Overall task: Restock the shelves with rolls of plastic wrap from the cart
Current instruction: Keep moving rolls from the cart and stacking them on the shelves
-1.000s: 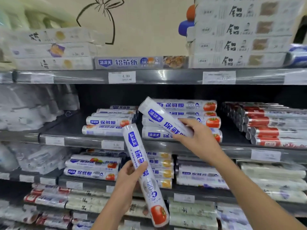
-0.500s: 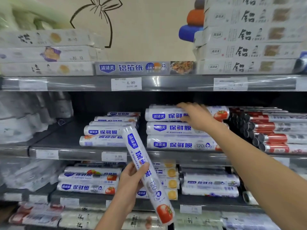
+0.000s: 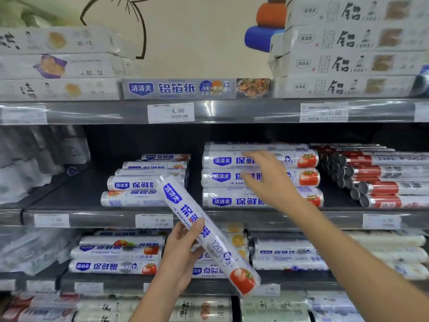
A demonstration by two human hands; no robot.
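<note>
My left hand [image 3: 180, 254] grips one roll [image 3: 185, 208], tilted at lower centre and not yet shelved. My right hand [image 3: 271, 182] is spread and empty before the full stack [image 3: 222, 201], centre right on the middle shelf [image 3: 92, 219]. The cart is out of view, so I can't judge what's left.

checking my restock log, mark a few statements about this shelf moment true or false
1. The left hand grips a plastic wrap roll. True.
2. That roll lies flat on a shelf. False: it is tilted, held in mid-air.
3. The right hand holds a second roll. False: its fingers are straight, before the stacked rolls, gripping nothing.
4. A price tag on the middle shelf reads 9.90. True.
</note>
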